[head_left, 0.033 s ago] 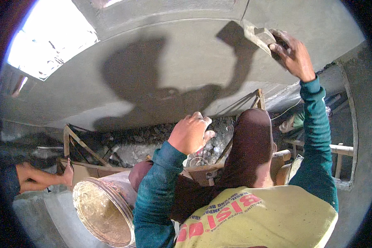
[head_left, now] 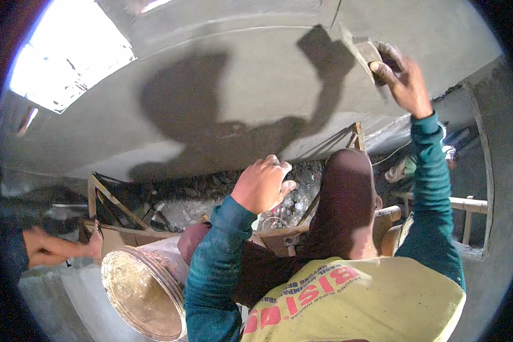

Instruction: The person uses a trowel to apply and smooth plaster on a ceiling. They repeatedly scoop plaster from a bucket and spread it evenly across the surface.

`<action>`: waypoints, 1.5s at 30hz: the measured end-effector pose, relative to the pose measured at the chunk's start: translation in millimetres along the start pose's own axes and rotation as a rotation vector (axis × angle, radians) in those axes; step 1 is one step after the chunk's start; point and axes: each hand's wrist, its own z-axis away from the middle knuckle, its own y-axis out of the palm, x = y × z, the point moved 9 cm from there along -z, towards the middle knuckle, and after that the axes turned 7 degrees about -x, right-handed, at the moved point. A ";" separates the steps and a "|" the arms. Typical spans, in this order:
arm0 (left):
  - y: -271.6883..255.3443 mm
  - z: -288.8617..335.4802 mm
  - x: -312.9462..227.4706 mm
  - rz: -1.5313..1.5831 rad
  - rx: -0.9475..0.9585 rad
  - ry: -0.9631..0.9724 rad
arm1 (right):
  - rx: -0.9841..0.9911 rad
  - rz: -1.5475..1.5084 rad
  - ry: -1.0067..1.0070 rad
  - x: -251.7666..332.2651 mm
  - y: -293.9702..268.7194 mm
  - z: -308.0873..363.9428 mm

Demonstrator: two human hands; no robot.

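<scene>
My right hand point(head_left: 403, 80) is raised at the upper right, its fingers wrapped round the handle of a plastering float point(head_left: 363, 51). The float is held nearly edge-on to the view, against or very near the smooth grey plastered wall point(head_left: 256, 68); motion blurs its edge. My left hand point(head_left: 265, 181) hangs in front of the wall, lower and nearer the middle. Its fingers are loosely bent with the thumb apart, and nothing shows in them. Dark shadows of my head, arm and float fall on the wall.
A dirty bucket point(head_left: 142, 293) lies tipped by my left arm. Wooden braces point(head_left: 117, 202) and a plank point(head_left: 282, 231) run below the wall, with rubble point(head_left: 199, 202) beneath. Another person's leg point(head_left: 60, 246) shows at left. A framed opening point(head_left: 476, 171) is at right; bright light enters upper left.
My right hand and the float have shifted slightly, the hand a little lower and to the left, and the float's shadow has turned. My left hand stays in place.
</scene>
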 end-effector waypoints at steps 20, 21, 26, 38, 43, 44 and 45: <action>-70.7 42.7 38.3 0.040 -0.070 -0.285 | -0.411 -2.110 -0.005 31.2 206.0 -43.3; -70.4 43.2 39.0 0.048 -0.077 -0.284 | -0.406 -2.120 0.014 34.5 208.8 -43.8; -68.3 41.5 36.6 0.071 -0.078 -0.268 | -0.394 -2.106 0.091 33.1 217.0 -44.9; -63.9 37.8 40.2 0.046 -0.054 -0.273 | -0.484 -2.115 0.095 35.1 213.2 -48.3; -63.2 35.7 37.8 0.037 -0.047 -0.265 | -0.499 -2.106 0.065 39.3 207.3 -45.7; -62.6 35.4 37.2 0.035 -0.047 -0.263 | -0.492 -2.104 0.065 38.6 207.6 -46.4; -62.1 35.4 38.3 0.038 -0.047 -0.268 | -0.484 -2.103 0.065 40.3 207.1 -46.9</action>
